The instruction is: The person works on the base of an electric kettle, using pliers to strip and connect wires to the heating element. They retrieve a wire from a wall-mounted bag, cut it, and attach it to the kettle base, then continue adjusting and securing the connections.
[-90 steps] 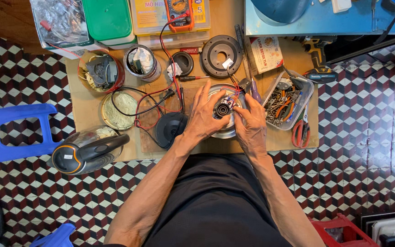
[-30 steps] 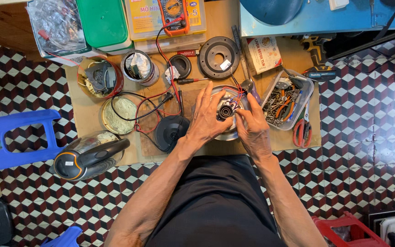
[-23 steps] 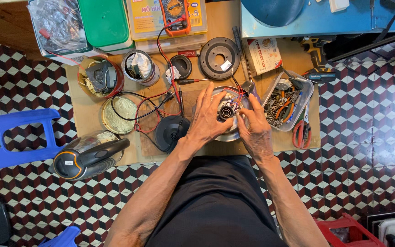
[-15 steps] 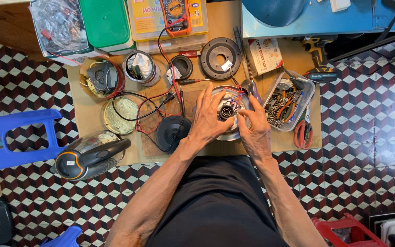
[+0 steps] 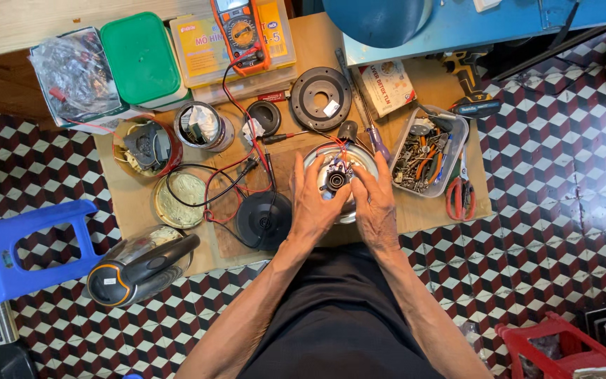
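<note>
A round shiny metal kettle base plate lies on the low wooden board, with a black connector part and thin red wires at its middle. My left hand rests on the plate's left side, fingertips at the connector. My right hand covers the plate's right side, its fingers also pinching at the connector. Both hands hide the plate's lower half.
A black round kettle stand and red and black leads lie left of my hands. A multimeter, black ring, screwdriver, clear tray of small tools, red pliers, kettle body and blue stool surround them.
Both hands stay on the metal plate; only the fingers shift slightly around the black connector. The view has drifted a little.
</note>
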